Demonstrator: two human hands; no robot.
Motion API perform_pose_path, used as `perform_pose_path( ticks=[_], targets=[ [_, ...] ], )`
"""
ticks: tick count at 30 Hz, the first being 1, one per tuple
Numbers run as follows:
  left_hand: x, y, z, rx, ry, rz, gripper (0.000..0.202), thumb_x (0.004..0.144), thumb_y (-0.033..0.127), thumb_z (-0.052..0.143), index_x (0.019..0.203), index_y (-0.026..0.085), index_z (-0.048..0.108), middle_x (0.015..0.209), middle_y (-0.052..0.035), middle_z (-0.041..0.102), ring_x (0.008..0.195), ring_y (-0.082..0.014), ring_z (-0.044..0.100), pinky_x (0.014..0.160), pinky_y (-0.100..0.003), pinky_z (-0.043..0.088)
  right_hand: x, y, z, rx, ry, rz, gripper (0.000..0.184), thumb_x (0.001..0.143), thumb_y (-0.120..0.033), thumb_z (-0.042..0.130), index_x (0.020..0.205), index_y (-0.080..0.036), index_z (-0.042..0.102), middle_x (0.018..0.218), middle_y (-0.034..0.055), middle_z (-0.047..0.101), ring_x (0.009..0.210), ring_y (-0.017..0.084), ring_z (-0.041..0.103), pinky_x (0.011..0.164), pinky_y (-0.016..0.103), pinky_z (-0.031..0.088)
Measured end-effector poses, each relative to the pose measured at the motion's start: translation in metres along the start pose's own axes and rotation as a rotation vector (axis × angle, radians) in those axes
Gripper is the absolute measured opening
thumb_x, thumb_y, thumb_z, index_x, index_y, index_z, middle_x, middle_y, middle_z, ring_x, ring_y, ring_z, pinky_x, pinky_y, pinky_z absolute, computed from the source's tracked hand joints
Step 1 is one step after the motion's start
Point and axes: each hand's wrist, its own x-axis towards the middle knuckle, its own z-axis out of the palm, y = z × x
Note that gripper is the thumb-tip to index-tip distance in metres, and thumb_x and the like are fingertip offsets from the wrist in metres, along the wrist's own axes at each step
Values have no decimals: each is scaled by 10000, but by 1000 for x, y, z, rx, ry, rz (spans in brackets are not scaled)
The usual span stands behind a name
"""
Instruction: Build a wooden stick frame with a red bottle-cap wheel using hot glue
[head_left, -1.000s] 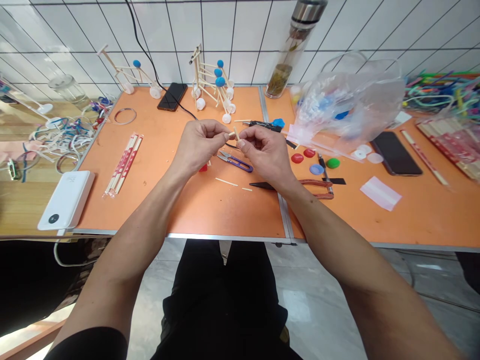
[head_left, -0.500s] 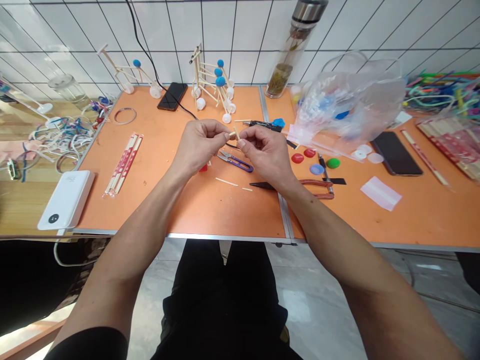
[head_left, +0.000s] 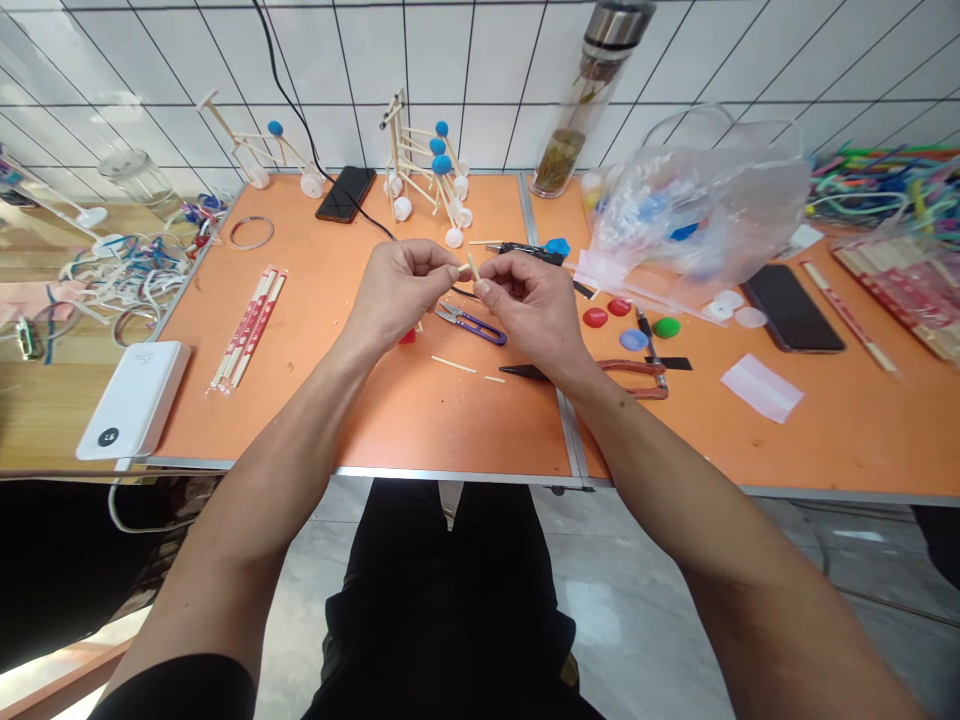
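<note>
Both my hands are raised over the middle of the orange table (head_left: 375, 420). My left hand (head_left: 401, 290) is closed, its fingertips pinching one end of a short wooden stick (head_left: 472, 266). My right hand (head_left: 529, 305) is closed too, pinching the same stick from the other side. Purple thread snips (head_left: 471, 321) lie on the table just below my hands. Beside them are a red cap (head_left: 406, 336) and two short stick offcuts (head_left: 453, 364). Red-handled pliers (head_left: 630, 375) lie under my right wrist.
Wrapped chopsticks (head_left: 247, 328) and a white power bank (head_left: 135, 398) lie at the left. Stick-and-cap models (head_left: 431, 170), a phone (head_left: 345, 192) and a glass bottle (head_left: 581, 110) stand at the back. A plastic bag (head_left: 697, 205), coloured caps (head_left: 634, 325) and another phone (head_left: 793, 307) lie at the right.
</note>
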Motion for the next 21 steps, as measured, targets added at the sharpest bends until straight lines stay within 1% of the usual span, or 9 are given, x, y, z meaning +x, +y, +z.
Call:
perform_pose_path(
  ticks=[4,10,14,18,21],
  targets=[
    [0,0,0,4,1,5,171,882,105,866,754,183,784,703,0,748,509,-65,491,507,-248,388,0,1,0,18,2,-19,464,974,-707,872,904,-260,765,856,14,734,752,181,623,709,355,528],
    [1,-3,-1,-7,-2,8,117,855,132,865,768,192,816,698,-8,765,514,-73,489,484,-237,361,0,1,0,10,0,-15,500,961,-751,874,903,-266,771,859,13,751,752,183,624,706,356,529],
    [1,-4,-1,-12,-4,15,122,856,141,878,766,192,814,730,-20,789,517,-71,493,483,-231,367,0,0,0,21,0,-12,488,960,-733,877,889,-262,771,858,15,754,752,182,621,709,354,535],
    [1,-3,-1,-5,-14,19,138,865,116,856,756,186,810,688,-8,753,510,-67,487,485,-228,368,0,1,0,20,0,-10,438,972,-675,878,896,-255,781,855,15,751,751,177,617,702,347,522],
    [0,-2,0,-14,-11,20,148,868,86,822,754,180,812,686,-4,751,499,-61,475,477,-223,355,0,2,0,18,-2,-16,439,977,-672,872,906,-248,780,854,13,748,754,175,618,707,343,526]
  ],
)
